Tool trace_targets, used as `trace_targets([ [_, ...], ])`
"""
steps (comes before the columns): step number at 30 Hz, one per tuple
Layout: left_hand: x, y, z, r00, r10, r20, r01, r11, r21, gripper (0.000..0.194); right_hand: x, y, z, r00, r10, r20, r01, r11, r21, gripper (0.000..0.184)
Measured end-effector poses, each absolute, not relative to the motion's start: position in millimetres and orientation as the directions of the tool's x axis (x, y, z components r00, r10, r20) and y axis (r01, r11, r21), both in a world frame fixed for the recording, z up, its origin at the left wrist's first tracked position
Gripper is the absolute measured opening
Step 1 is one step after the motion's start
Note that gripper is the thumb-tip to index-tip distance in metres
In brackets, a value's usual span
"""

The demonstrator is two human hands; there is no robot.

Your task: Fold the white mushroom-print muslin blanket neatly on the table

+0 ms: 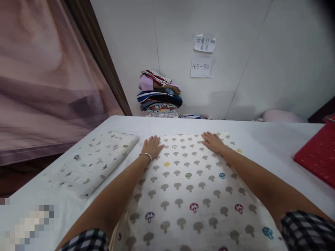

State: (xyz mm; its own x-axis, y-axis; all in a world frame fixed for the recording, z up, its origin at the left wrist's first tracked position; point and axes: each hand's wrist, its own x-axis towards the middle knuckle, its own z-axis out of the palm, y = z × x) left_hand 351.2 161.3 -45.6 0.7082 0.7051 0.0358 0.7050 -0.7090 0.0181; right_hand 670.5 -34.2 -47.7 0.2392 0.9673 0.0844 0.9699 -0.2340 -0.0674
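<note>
A cream cloth (187, 188) printed with grey and coloured mushrooms lies spread before me, its near end running out of the frame at the bottom. My left hand (153, 146) rests flat on its far left corner, fingers stretched out; a bracelet circles that wrist. On the far right part of the cloth lies my right hand (213, 142), palm down with the fingers extended. Neither hand grips anything. To the left of my left arm is a folded white cloth (91, 162) with small leaf-like and animal-like prints.
The white table (264, 146) ends at a pale wall. Behind its far edge rises a stack of folded fabrics (159, 96). A red item (318, 153) sits at the right edge. A pink curtain (44, 76) hangs at left. Two paper signs (202, 66) are on the wall.
</note>
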Motion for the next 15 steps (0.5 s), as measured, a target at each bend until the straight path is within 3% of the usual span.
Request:
trace_targets([
  [4,352.1,160.8,-48.1,0.692,0.721,-0.034,0.722,-0.691,0.037,0.064,667.7,-26.8,-53.2,0.303,0.953,-0.013,0.944,-0.302,-0.13,0.056],
  [11,334.3,155.1,-45.6,0.657,0.753,0.03,0.751,-0.658,0.05,0.068,674.7,-50.8,-56.8,0.417,0.907,0.057,0.909,-0.415,-0.038,0.057],
  [15,328.0,153.0,-51.0,0.623,0.782,-0.017,0.782,-0.621,0.049,0.073,682.9,-62.6,-60.7,0.484,0.875,-0.014,0.873,-0.484,-0.058,0.057],
])
